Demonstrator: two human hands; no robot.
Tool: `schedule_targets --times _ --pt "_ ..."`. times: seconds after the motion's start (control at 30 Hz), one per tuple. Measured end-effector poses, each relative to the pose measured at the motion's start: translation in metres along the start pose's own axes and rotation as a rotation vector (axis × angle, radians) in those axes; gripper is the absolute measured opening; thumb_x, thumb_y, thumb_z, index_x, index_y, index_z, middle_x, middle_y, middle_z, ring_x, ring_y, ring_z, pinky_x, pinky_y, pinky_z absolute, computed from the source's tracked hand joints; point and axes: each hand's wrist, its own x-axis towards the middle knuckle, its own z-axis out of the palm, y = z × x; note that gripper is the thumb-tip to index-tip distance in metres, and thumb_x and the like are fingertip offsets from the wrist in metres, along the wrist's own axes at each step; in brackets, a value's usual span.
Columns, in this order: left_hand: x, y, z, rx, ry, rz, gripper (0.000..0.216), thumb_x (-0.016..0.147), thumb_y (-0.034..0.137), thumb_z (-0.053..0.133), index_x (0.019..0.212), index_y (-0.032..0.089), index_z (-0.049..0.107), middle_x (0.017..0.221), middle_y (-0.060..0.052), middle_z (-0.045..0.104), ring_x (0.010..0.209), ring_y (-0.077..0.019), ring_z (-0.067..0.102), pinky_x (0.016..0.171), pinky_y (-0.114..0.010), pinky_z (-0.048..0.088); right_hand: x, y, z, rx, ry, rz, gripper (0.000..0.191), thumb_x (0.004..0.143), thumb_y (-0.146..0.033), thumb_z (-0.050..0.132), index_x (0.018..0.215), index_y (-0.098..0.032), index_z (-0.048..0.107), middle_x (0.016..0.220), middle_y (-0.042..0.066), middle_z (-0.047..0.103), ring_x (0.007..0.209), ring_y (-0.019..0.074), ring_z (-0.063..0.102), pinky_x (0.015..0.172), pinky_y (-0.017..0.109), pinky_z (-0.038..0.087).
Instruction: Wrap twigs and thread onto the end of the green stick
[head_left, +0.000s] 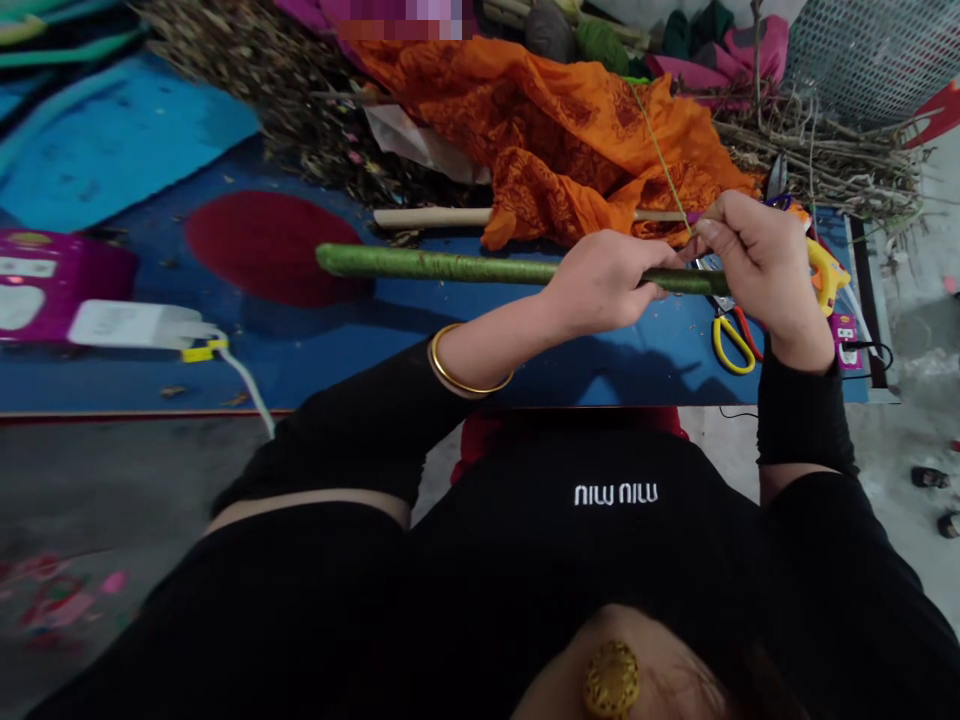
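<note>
A long green-wrapped stick (450, 266) lies level above the blue table (337, 340), pointing left. My left hand (604, 282) is wrapped around it near its right end. My right hand (757, 255) is closed at that end, pinching a thin green strand (660, 150) that runs up and away toward the orange cloth (555, 140). A gold bangle (457, 365) sits on my left wrist.
Yellow-handled scissors (733, 340) lie under my right hand. A bare wooden stick (431, 217) lies beyond the green one. Dry twigs (817, 150) are heaped at back right and back left. A purple box (52, 285) and white adapter (131, 325) sit at left.
</note>
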Motion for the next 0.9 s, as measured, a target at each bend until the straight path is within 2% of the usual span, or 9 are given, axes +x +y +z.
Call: schedule_targets --times 0.23,0.4,0.57,0.7,0.9 --pt "-0.008 0.001 0.003 0.059 0.029 0.022 0.045 0.092 0.022 0.065 0.138 0.021 0.065 0.120 -0.006 0.081 0.112 -0.0274 0.076 0.099 -0.037 0.055 0.011 0.005 -0.003 0.081 -0.026 -0.016 0.042 0.098 -0.065 0.060 0.068 -0.035 0.060 0.073 0.000 0.073 0.071 0.0269 0.068 0.073 0.049 0.057" --pt "-0.010 0.001 0.007 0.095 0.020 0.082 0.044 0.093 0.022 0.061 0.136 0.023 0.070 0.125 -0.005 0.081 0.114 -0.0262 0.076 0.097 -0.034 0.055 0.011 0.012 -0.002 0.115 -0.065 -0.003 0.047 0.100 -0.067 0.059 0.069 -0.031 0.062 0.072 0.000 0.073 0.071 0.0231 0.069 0.077 0.047 0.061" --pt "-0.012 -0.001 0.012 0.115 0.014 0.115 0.045 0.094 0.021 0.058 0.137 0.024 0.072 0.126 -0.005 0.081 0.111 -0.0250 0.076 0.093 -0.034 0.056 0.008 0.020 0.002 0.139 -0.081 0.003 0.046 0.101 -0.064 0.062 0.070 -0.029 0.063 0.072 0.000 0.075 0.069 0.0188 0.068 0.073 0.042 0.060" --pt "-0.016 -0.002 0.015 0.125 0.009 0.132 0.046 0.094 0.022 0.057 0.138 0.024 0.072 0.123 -0.006 0.081 0.107 -0.0243 0.077 0.088 -0.032 0.056 0.007 0.017 0.005 0.149 -0.099 0.024 0.046 0.101 -0.063 0.061 0.070 -0.029 0.062 0.072 0.000 0.075 0.069 0.0189 0.066 0.076 0.043 0.060" --pt "-0.019 -0.002 0.020 0.108 -0.002 0.147 0.041 0.095 0.021 0.057 0.131 0.021 0.076 0.122 -0.009 0.082 0.111 -0.0266 0.077 0.092 -0.035 0.057 0.006 0.017 0.010 0.186 -0.171 0.019 0.048 0.099 -0.067 0.062 0.070 -0.029 0.062 0.072 -0.001 0.075 0.069 0.0179 0.067 0.074 0.040 0.061"
